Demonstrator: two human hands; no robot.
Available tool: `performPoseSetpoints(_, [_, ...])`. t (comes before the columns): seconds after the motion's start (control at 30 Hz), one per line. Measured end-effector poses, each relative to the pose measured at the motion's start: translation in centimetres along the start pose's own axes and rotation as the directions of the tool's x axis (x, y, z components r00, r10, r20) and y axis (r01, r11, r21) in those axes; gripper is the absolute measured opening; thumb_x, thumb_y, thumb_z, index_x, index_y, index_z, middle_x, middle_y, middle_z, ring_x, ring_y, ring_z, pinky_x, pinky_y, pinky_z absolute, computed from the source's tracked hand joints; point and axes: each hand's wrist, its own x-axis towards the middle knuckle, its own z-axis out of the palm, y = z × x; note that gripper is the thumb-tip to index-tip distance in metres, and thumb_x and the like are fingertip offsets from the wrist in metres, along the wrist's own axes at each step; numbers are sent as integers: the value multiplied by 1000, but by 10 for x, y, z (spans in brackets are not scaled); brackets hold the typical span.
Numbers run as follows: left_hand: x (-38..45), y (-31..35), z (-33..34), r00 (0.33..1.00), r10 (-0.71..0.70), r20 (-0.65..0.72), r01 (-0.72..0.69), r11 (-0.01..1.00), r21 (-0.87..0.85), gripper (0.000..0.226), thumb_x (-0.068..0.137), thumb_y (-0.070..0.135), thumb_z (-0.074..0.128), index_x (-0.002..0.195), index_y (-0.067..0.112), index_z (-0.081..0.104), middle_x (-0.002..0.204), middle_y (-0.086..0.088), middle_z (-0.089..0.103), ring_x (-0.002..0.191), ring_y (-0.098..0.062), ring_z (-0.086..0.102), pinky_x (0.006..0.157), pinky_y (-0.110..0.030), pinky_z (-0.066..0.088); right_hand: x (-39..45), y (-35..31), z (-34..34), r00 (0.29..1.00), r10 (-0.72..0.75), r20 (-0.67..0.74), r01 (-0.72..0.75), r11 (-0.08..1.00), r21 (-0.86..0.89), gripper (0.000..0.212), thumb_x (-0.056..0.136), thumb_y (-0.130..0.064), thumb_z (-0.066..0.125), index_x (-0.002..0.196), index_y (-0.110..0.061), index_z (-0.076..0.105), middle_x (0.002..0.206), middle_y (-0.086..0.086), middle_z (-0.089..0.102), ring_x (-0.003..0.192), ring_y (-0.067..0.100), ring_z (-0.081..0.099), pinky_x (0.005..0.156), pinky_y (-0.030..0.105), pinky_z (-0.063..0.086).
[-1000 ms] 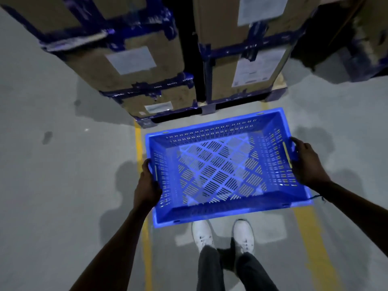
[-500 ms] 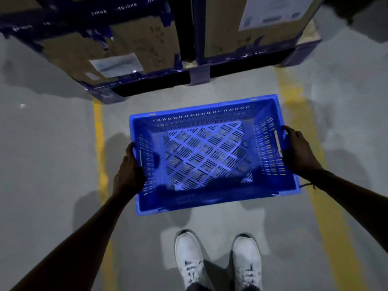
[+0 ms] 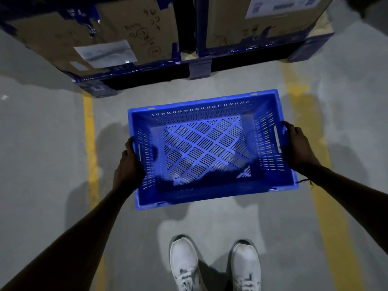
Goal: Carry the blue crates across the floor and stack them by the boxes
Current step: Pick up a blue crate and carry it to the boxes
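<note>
An empty blue slotted crate (image 3: 212, 192) hangs level in front of me, low above the grey floor. My left hand (image 3: 129, 166) grips its left end at the handle slot, fingers curled over the rim. My right hand (image 3: 297, 147) grips the right end the same way. Cardboard boxes (image 3: 130, 36) with blue tape and white labels stand on a dark pallet just beyond the crate's far side, a second box (image 3: 262, 22) to their right. No other crate is in view.
Two yellow floor lines run toward me, one left of the crate (image 3: 90, 143) and one right (image 3: 327, 206). The pallet's dark base (image 3: 199, 67) lies close ahead. My white shoes (image 3: 184, 263) stand on the concrete behind the crate.
The boxes and pallet have come closer and slid up the view as I stepped forward. The crate sits lower, nearer the floor. Both hands have kept their hold.
</note>
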Motion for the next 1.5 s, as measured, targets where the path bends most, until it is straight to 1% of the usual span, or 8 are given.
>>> performPoseSetpoints(0.23, [-12, 3, 1, 1000, 30, 5, -30, 999, -32, 87, 93, 24, 61, 160, 27, 6, 140, -21, 49, 102, -45, 64, 71, -51, 53, 1, 14, 9, 1000, -27, 4, 26, 1000, 7, 77, 89, -5, 63, 154, -19, 23, 144, 16, 38, 124, 39, 49, 94, 56, 50])
performPoseSetpoints(0.4, [-42, -2, 14, 998, 18, 67, -12, 996, -88, 151, 50, 79, 80, 162, 15, 0, 157, -15, 27, 137, -39, 41, 97, -58, 51, -20, 15, 9, 993, -5, 122, 3, 1000, 10, 118, 71, -43, 83, 158, -13, 8, 152, 19, 32, 132, 43, 41, 103, 53, 41])
performPoseSetpoints(0.57, [-81, 0, 36, 991, -61, 120, 78, 986, -145, 184, 20, 90, 78, 161, 18, -14, 162, -19, 12, 144, -39, 29, 110, -57, 42, -50, 11, 19, 987, 15, 162, -32, 994, 102, 156, 40, -46, 98, 158, -24, 0, 161, 8, 22, 146, 30, 26, 108, 54, 39])
performPoseSetpoints(0.83, [-84, 12, 36, 978, -125, 169, 141, 986, -87, 186, 26, 55, 101, 157, 24, -28, 161, -19, 2, 140, -56, 22, 107, -69, 33, -60, 12, 25, 987, -38, 156, 7, 981, 193, 172, 25, -62, 94, 158, -23, -9, 163, 3, 10, 150, 23, 12, 111, 51, 31])
performPoseSetpoints(1.03, [-80, 13, 35, 983, -117, 141, 129, 989, -76, 184, 29, 52, 101, 158, 23, -27, 160, -20, 4, 139, -55, 23, 107, -68, 33, -62, 9, 29, 987, -23, 158, -4, 985, 173, 177, 26, -67, 90, 156, -14, -18, 161, 9, 10, 149, 25, 9, 112, 55, 29])
performPoseSetpoints(1.23, [-78, 17, 21, 973, -132, 190, 139, 990, -29, 186, 24, 67, 94, 158, 18, -25, 160, -22, 6, 138, -57, 30, 107, -66, 38, -62, 0, 24, 978, 77, 193, -97, 991, 95, 175, 24, -55, 92, 156, -20, -16, 162, 15, 3, 145, 45, 18, 109, 66, 33])
performPoseSetpoints(1.37, [-84, 33, -9, 974, -129, 188, 122, 991, 45, 174, 31, 79, 87, 160, 12, -10, 161, -21, 6, 142, -52, 29, 105, -68, 40, -70, -25, 2, 983, 98, 158, -86, 993, -77, 160, 36, -57, 95, 157, -22, -4, 163, 15, 1, 145, 45, 17, 102, 69, 31])
performPoseSetpoints(1.5, [-111, 79, -64, 990, -98, 98, 100, 995, -10, 142, 54, 67, 88, 159, 14, 10, 154, -14, 26, 136, -43, 44, 103, -60, 45, -85, -69, -55, 993, 0, 119, 3, 1000, -27, 139, 48, -59, 91, 155, -23, 9, 162, 12, 8, 143, 44, 23, 102, 65, 37])
